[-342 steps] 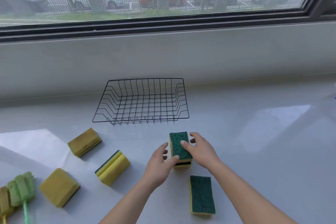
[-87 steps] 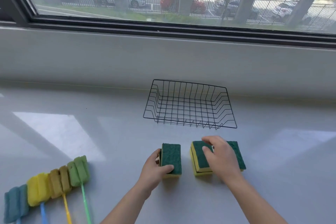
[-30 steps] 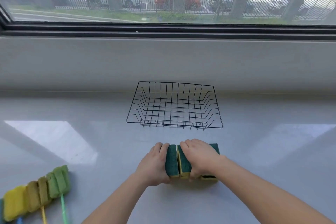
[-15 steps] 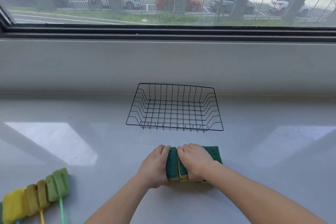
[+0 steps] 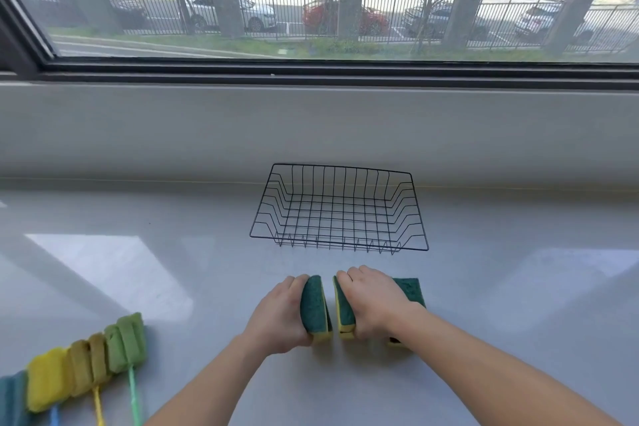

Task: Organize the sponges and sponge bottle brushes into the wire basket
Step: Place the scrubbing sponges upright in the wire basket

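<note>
Black wire basket [image 5: 339, 207], rectangular, open top: nothing in it. It sits toward the far edge of the pale grey countertop [image 5: 518, 287], close to the wall below the window.

Left hand [image 5: 280, 315]: fingers curled closed around one yellow sponge with a green scouring face [image 5: 313, 308], tipped up on its edge, green face toward the right. It rests on the countertop between the basket and the near edge.

Right hand [image 5: 373, 304]: fingers curled closed over a stack of green-and-yellow sponges [image 5: 409, 290], palm pressing on top. Narrow gap between the single sponge and the stack; not touching.

Count of sponges under the right hand cannot be told: hand and wrist cover most of the stack.

Sponge bottle brushes [image 5: 86, 367], in a row of blue, yellow, olive and green foam heads on thin coloured handles, lie at the near-left corner of the countertop. The blue head and all handles are cut off by the frame edge.
</note>
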Action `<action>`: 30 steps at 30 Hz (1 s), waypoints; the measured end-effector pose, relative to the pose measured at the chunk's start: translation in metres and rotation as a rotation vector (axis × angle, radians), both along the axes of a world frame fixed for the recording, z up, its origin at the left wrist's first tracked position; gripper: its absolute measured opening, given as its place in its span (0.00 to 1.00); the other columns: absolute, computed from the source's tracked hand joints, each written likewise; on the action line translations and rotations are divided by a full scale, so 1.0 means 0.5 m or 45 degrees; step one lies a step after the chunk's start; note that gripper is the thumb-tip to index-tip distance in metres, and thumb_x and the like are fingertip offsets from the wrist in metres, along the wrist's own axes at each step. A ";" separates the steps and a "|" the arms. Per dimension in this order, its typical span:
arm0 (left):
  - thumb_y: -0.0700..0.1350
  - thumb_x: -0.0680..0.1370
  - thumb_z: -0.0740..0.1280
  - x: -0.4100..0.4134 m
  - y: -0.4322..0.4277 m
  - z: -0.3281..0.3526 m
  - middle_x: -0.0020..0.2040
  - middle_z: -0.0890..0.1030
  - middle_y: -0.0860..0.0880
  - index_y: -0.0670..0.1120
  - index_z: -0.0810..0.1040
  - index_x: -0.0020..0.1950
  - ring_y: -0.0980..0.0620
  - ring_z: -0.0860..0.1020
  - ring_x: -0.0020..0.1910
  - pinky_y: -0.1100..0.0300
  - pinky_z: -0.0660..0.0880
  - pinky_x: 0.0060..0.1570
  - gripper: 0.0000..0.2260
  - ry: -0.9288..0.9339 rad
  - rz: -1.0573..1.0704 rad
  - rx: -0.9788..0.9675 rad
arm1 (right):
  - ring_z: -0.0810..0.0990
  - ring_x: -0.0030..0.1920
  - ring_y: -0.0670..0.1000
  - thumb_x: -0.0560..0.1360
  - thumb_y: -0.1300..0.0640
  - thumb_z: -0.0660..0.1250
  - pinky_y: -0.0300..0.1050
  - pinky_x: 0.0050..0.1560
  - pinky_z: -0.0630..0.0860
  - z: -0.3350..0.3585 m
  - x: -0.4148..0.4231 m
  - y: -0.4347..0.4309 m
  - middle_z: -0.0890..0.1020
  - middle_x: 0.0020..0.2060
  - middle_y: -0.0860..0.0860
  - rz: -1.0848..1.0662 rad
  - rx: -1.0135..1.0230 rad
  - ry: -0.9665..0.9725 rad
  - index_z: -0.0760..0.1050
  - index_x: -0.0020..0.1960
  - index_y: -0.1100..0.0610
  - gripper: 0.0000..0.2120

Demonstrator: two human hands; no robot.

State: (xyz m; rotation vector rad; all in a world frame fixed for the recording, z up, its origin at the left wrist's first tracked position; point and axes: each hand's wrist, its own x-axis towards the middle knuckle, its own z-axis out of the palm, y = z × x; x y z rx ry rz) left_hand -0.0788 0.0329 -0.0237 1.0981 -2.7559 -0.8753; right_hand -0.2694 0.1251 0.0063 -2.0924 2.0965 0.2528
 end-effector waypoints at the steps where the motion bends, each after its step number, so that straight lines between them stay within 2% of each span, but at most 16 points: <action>1: 0.57 0.57 0.71 0.007 -0.002 0.006 0.54 0.71 0.57 0.58 0.63 0.68 0.55 0.72 0.52 0.58 0.75 0.49 0.40 -0.006 0.012 -0.003 | 0.74 0.52 0.57 0.63 0.45 0.73 0.51 0.53 0.74 0.002 0.004 -0.001 0.75 0.52 0.54 -0.001 -0.002 -0.003 0.66 0.58 0.55 0.30; 12: 0.56 0.59 0.74 0.045 -0.021 0.070 0.56 0.71 0.56 0.56 0.62 0.68 0.54 0.73 0.52 0.54 0.77 0.49 0.40 0.006 0.089 -0.097 | 0.73 0.51 0.55 0.59 0.43 0.75 0.50 0.51 0.74 0.039 0.044 -0.020 0.75 0.52 0.52 0.045 -0.049 -0.012 0.65 0.59 0.54 0.35; 20: 0.53 0.59 0.74 0.048 -0.057 0.105 0.56 0.68 0.56 0.57 0.60 0.70 0.54 0.69 0.55 0.58 0.74 0.51 0.42 0.060 0.080 -0.177 | 0.72 0.53 0.55 0.59 0.44 0.76 0.48 0.52 0.72 0.082 0.027 -0.040 0.74 0.54 0.51 0.023 -0.158 -0.031 0.65 0.61 0.53 0.37; 24: 0.51 0.60 0.74 0.034 -0.087 0.130 0.56 0.69 0.55 0.56 0.60 0.70 0.53 0.69 0.56 0.56 0.74 0.52 0.41 0.103 0.050 -0.240 | 0.71 0.55 0.54 0.59 0.43 0.75 0.48 0.51 0.72 0.105 0.010 -0.060 0.73 0.56 0.51 -0.010 -0.199 -0.040 0.64 0.64 0.53 0.38; 30: 0.52 0.60 0.75 -0.010 -0.149 0.159 0.58 0.69 0.53 0.54 0.60 0.71 0.51 0.69 0.56 0.56 0.73 0.47 0.42 0.074 0.000 -0.374 | 0.71 0.55 0.55 0.60 0.43 0.74 0.48 0.52 0.73 0.133 -0.021 -0.107 0.73 0.57 0.51 -0.040 -0.234 -0.016 0.63 0.66 0.54 0.40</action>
